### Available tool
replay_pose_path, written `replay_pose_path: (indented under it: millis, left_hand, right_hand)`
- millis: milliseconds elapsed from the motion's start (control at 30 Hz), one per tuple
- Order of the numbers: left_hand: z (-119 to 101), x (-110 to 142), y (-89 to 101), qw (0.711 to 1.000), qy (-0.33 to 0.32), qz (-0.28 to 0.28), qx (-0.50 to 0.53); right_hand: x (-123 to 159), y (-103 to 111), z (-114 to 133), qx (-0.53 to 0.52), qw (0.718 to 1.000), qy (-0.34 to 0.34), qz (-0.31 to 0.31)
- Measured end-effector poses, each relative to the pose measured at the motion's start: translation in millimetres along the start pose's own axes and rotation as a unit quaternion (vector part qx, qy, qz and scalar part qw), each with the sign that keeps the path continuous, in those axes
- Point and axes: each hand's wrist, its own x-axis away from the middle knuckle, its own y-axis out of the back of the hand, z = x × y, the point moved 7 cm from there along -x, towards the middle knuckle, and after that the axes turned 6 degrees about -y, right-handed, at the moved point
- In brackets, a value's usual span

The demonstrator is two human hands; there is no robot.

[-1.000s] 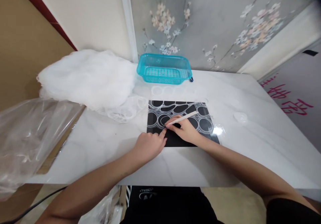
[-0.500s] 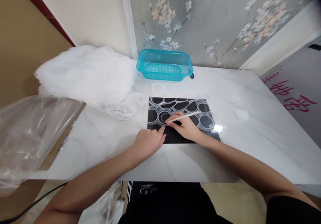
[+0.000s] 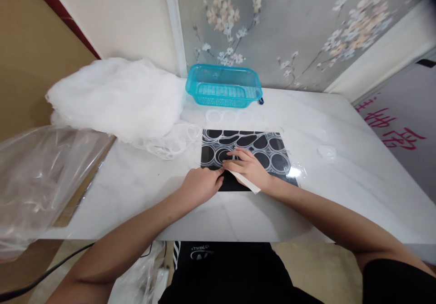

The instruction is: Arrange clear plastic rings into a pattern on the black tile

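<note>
A black sheet (image 3: 233, 186) lies on the table, with several clear or whitish ring shapes (image 3: 279, 162) spread over it. My left hand (image 3: 200, 185) rests at the sheet's left front, index fingertip pressed down beside a ring and the other fingers curled under. Whether it holds anything is hidden. Over the middle of the sheet, my right hand (image 3: 250, 166) has its fingers bent and its fingertips close to my left index finger. A flat white stick (image 3: 248, 184) is caught under its thumb side and slants toward the table's front edge.
A turquoise basket (image 3: 223, 102) stands by the wall. To the left is a large white bundle of film-like material (image 3: 116, 99), with loose rings (image 3: 166, 146) beside it. A clear plastic bag (image 3: 44, 176) hangs over the table's left side. A small clear piece (image 3: 327, 152) lies at right.
The white stick has swung from pointing up and right to slanting down toward me. My right hand has turned palm-down and its fingers have spread forward. My left hand has barely moved.
</note>
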Motion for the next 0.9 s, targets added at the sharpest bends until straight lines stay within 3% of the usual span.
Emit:
replay_pose_path:
  millis: [100,200,333,433,467,500,567,700,800,900]
  left_hand:
    - [3,0,2.9,1.000,-0.003,-0.012,0.022]
    - [6,0,5.0,0.999,0.000,-0.020,0.043]
    - [8,0,7.0,0.997,-0.014,-0.028,0.064]
    - [11,0,6.4,0.997,-0.016,-0.040,0.065]
    - [11,0,6.0,0.997,-0.016,-0.047,0.061]
    - [11,-1,5.6,0.997,-0.017,-0.054,0.056]
    - [10,-1,4.8,0.996,-0.022,-0.071,0.047]
    - [-1,-2,7.3,0.990,-0.072,-0.114,0.047]
    - [-19,1,14.2,0.976,-0.152,-0.151,0.043]
    - [-38,3,18.1,0.959,-0.231,-0.160,0.028]
  right_hand:
    - [-16,7,-14,0.035,0.998,-0.016,-0.042]
    - [-33,29,-53,0.037,0.982,-0.126,-0.135]
    - [-39,78,-115,0.016,0.931,-0.252,-0.265]
    - [-19,120,-150,-0.022,0.864,-0.317,-0.390]
    - [-11,127,-156,-0.029,0.855,-0.329,-0.399]
    - [-5,130,-156,-0.027,0.857,-0.335,-0.389]
    - [5,121,-144,-0.003,0.891,-0.322,-0.319]
    - [28,75,-96,0.020,0.948,-0.273,-0.163]
    - [42,47,-69,-0.053,0.958,-0.268,-0.090]
    - [45,32,-53,-0.129,0.953,-0.270,-0.038]
